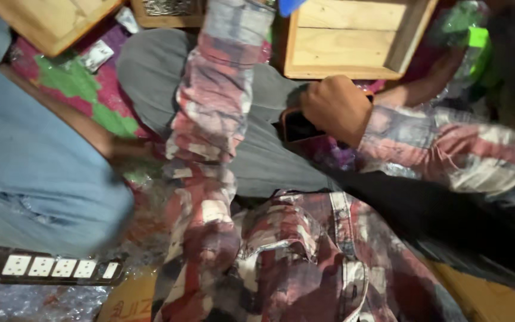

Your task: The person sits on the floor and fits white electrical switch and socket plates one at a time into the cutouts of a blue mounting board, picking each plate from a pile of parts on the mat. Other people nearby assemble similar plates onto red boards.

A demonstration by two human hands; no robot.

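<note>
The right hand point(336, 107) lay knuckles-up on a dark flat phone-like slab point(296, 126), which rested on the grey-trousered leg point(257, 149) just left of the hand. Its fingers were curled down over the slab's right end; whether they truly gripped it could not be told. The left arm, in a red-and-grey plaid sleeve point(210, 119), stretched away to the far edge of the view, and its hand was out of sight there. Just beyond the right hand stood an open, pale wooden box point(353, 42); another wooden box point(52, 21) sat at the far left. A dark strip of white sockets point(55, 266) lay near left on crinkled plastic wrap. Another person's blue-clad leg point(31, 179) filled the left side.
</note>
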